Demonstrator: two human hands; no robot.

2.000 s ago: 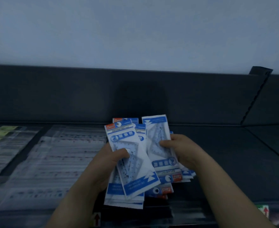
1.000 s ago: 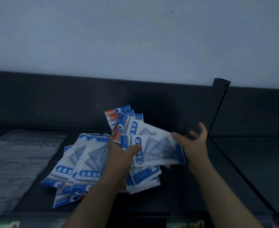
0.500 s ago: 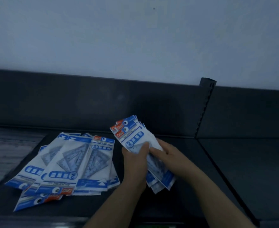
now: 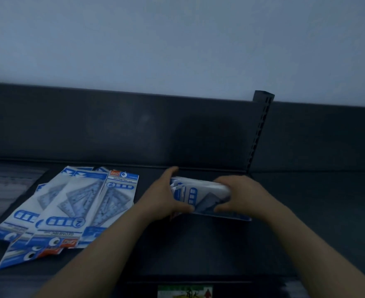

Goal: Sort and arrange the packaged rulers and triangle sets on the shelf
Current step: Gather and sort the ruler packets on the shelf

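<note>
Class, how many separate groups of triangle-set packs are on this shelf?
2. One fanned pile lies loose on the left; one bundle is gripped between the left hand and right hand at centre. Overlapping may hide further packs.

A stack of packets (image 4: 195,195), blue and white, sits crosswise on the dark shelf (image 4: 306,222), held at its ends by the left hand (image 4: 162,198) and the right hand (image 4: 241,194). Just left of it, a fan of packets (image 4: 69,207) lies flat and overlapping, some turned end for end.
</note>
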